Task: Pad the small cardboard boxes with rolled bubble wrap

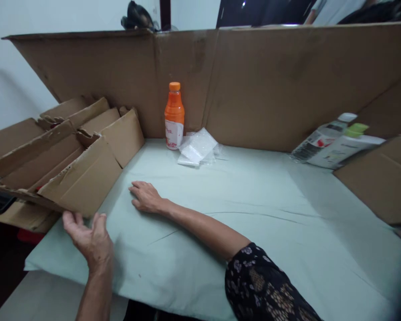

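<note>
At the near bottom corner of a divided cardboard box, my left hand is palm up with its fingers apart. Its fingertips meet the box's lower edge in view; whether they press on it I cannot tell. My right hand rests on the pale green cloth, palm down with fingers spread a little and nothing in them. It lies to the right of the box, apart from it. Inside, the box has several cardboard compartments, whose contents are mostly hidden.
An orange bottle stands at the back, beside clear plastic packets. Tilted bottles lie at the back right near another cardboard piece. A tall cardboard wall closes the far side. A dark device sits at the left.
</note>
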### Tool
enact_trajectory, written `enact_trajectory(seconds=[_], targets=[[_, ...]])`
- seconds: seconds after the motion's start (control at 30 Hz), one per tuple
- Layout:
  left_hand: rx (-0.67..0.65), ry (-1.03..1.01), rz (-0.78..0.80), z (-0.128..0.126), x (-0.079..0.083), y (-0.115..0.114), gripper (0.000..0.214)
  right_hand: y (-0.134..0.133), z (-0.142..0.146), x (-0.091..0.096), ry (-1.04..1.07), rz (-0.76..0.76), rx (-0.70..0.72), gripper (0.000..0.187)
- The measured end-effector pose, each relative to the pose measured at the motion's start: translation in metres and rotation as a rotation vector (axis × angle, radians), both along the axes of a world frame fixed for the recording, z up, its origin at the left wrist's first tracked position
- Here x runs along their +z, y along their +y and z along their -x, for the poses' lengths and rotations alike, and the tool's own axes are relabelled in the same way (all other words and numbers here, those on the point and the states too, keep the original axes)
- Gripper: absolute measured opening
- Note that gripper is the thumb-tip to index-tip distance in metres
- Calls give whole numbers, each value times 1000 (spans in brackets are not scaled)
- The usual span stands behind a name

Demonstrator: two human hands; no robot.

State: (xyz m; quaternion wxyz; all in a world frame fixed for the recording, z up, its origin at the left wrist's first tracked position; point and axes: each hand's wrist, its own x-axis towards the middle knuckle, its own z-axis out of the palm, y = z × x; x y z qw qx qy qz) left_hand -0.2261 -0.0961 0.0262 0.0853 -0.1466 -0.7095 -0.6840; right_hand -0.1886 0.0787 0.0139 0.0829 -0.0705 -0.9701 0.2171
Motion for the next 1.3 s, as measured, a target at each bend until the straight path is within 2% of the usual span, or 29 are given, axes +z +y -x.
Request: enact_trajectory(seconds=[0.1, 0.2, 0.27, 0.33, 0.43, 0.57, 0.67, 0.73, 0.83, 0.9, 1.0, 1.13, 1.23, 1.3], targets=[[-68, -173, 64, -37, -12, 9, 84, 9, -50, -6, 16, -19, -5, 34], [-356, -240, 252, -72, -26, 23, 76, 11, -103, -6, 36, -41, 20, 34], [-537, -168, 362, -89, -31, 35, 67, 10, -139, -3, 26, -56, 27, 37], [-629, -6, 457, -97, -31, 48, 59, 9, -176, -1, 9, -62, 31, 39], [-646, 252, 625, -86, -16, 77, 58, 11, -231, -1, 7, -45, 25, 41], [-557, 373, 744, -34, 21, 137, 61, 18, -284, -8, 60, 31, -75, 40], [-482, 392, 813, 16, 44, 190, 61, 22, -298, -13, 123, 66, -138, 37], [-452, 388, 847, 45, 51, 224, 59, 22, -299, -14, 149, 66, -144, 35], [-414, 373, 865, 81, 53, 267, 52, 22, -297, -11, 137, 66, -137, 34], [-382, 358, 861, 101, 49, 287, 49, 23, -297, -8, 97, 69, -131, 35], [-331, 337, 845, 127, 40, 300, 48, 26, -298, -7, 28, 64, -118, 39], [-301, 325, 819, 152, 31, 302, 52, 27, -298, -12, 35, 84, -144, 40], [-321, 313, 805, 151, 24, 299, 52, 25, -298, -15, 68, 95, -172, 38], [-364, 315, 795, 134, 16, 292, 48, 25, -297, -15, 71, 88, -171, 36]])
